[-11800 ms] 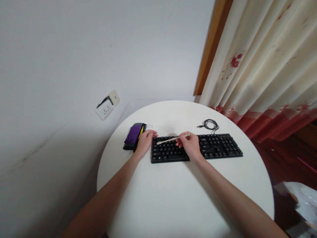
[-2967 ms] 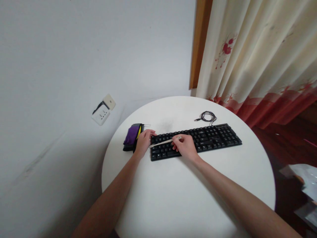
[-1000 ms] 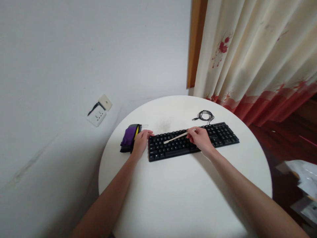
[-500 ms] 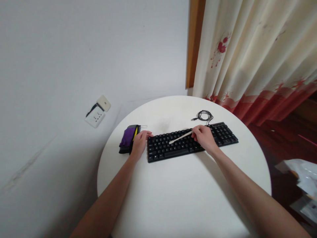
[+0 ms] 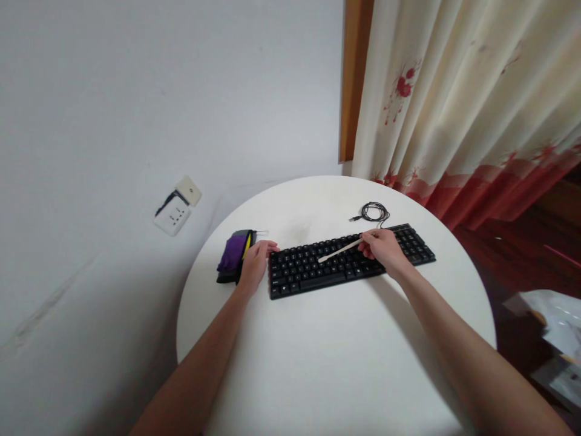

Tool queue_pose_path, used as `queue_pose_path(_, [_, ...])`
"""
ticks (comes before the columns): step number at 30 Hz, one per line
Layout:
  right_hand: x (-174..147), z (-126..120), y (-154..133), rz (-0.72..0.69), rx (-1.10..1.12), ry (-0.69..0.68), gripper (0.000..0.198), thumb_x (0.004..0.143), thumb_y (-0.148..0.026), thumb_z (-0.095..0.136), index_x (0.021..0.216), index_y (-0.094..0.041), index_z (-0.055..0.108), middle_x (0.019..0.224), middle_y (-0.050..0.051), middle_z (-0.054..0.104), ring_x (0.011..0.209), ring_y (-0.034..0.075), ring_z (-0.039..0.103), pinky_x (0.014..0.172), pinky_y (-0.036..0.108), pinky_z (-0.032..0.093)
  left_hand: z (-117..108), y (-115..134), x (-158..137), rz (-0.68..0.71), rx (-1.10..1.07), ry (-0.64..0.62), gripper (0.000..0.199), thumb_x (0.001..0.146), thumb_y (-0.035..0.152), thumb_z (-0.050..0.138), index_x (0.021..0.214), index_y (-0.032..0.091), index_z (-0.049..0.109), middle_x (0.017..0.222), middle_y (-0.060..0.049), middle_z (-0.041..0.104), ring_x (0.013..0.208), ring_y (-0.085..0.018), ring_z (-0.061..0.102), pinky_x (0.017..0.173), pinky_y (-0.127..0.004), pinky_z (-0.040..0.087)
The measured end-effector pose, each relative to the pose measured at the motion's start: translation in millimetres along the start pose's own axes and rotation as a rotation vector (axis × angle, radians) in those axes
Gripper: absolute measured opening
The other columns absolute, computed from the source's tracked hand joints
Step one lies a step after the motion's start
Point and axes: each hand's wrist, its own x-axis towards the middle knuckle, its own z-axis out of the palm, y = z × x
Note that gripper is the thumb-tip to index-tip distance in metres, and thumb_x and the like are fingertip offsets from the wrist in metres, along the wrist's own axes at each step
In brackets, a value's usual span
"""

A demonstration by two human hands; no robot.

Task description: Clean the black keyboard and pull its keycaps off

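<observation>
Ideally, the right hand (image 5: 382, 247), pinching a pale stick (image 5: 341, 250) over the black keyboard (image 5: 313, 271) on the desk (image 5: 336, 357), should press lightly while the left hand (image 5: 255, 261), relaxed and empty, could steady the left end.

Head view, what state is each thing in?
Keyboard, flat, keys up
Cable, coiled, plug unconnected
Pale stick, held, tip at keys
Right hand, holding the stick
Left hand, open beside the keyboard
Purple bundle, lying by left hand
Curtain, hanging in folds
Wall socket, nothing plugged in
White plastic, crumpled
</observation>
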Motion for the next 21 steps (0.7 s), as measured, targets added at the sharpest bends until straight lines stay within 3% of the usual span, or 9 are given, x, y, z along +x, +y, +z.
queue_pose_path(6, [-3.9,10.1,1.1,-0.057,-0.008,-0.023,0.017,0.082,-0.023,0.056,0.07,-0.014,0.063,0.058,0.006,0.067,0.041,0.012,0.053,0.04,0.022,0.04,-0.5,-0.2,-0.2,0.009,0.005,-0.002,0.037,0.088,0.046,0.047,0.086,0.015,0.068,0.08,-0.008,0.073,0.08,-0.022,0.068,0.077,-0.033,0.05])
queue_pose_path(15, [12.9,-37.6,-6.7,0.039,-0.022,0.072,0.015,0.08,-0.018,0.056,0.067,-0.014,0.062,0.057,0.008,0.066,0.042,0.01,0.052,0.038,0.02,0.036,0.1,2.4,-1.5,-0.005,-0.005,-0.002,0.036,0.086,0.045,0.048,0.085,0.015,0.068,0.081,-0.008,0.073,0.08,-0.022,0.068,0.076,-0.033,0.051])
queue_pose_path(21, [10.3,-26.4,-5.6,-0.051,-0.043,0.091,0.012,0.078,-0.022,0.059,0.069,-0.015,0.062,0.055,0.003,0.063,0.042,0.01,0.048,0.039,0.02,0.033,0.5,4.7,-1.7,-0.004,0.002,-0.002,0.036,0.086,0.044,0.048,0.085,0.015,0.068,0.08,-0.008,0.073,0.08,-0.022,0.068,0.076,-0.033,0.051])
